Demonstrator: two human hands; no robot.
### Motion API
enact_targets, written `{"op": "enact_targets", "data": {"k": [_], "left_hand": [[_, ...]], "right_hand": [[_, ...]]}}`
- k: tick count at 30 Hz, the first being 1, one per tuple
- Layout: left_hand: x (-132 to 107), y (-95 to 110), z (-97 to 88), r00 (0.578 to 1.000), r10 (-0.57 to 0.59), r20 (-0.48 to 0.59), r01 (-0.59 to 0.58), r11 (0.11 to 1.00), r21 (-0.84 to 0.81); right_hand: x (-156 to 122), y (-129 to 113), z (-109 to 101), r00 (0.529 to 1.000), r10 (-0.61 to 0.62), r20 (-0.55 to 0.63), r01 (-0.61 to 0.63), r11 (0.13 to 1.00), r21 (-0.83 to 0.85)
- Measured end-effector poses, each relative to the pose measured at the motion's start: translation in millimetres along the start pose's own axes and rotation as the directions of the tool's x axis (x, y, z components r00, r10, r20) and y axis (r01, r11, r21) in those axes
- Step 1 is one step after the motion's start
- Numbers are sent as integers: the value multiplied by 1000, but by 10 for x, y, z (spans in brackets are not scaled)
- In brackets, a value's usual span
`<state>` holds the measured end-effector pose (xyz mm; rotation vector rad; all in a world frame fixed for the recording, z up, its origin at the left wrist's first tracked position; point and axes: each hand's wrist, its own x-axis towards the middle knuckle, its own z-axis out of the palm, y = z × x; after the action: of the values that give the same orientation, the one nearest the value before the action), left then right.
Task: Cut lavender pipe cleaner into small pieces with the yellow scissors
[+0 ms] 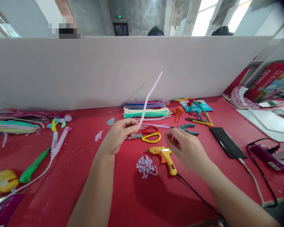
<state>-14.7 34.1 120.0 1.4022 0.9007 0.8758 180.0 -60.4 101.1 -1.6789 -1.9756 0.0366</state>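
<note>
A pale lilac pipe cleaner [146,99] rises up and to the right with a slight bend. Its lower end is pinched between the thumb and fingers of my left hand [123,132]. My right hand [186,146] hovers over the table with loosely bent fingers and nothing visible in them. Beneath and beside it lie a yellow glue gun [167,157] and teal-handled pliers [188,128]. Scissors with red and yellow handles [151,137] lie between my hands, their blades partly behind my left fingers. Nearer me is a small heap of lilac cut pieces [146,167].
Bundles of coloured pipe cleaners [146,112] lie along the white partition [109,69]. A phone [227,142] with a cable is at right. On the left are a green-handled tool [34,165], a pale pink corded tool [60,142] and another yellow tool [6,183].
</note>
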Motion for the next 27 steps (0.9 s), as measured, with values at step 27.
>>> {"op": "enact_targets", "data": {"k": [27], "left_hand": [[-36,29,600,985,-72,157,151,804,-575]], "right_hand": [[454,40,-168,910,-299,-287,387,860,333]]}}
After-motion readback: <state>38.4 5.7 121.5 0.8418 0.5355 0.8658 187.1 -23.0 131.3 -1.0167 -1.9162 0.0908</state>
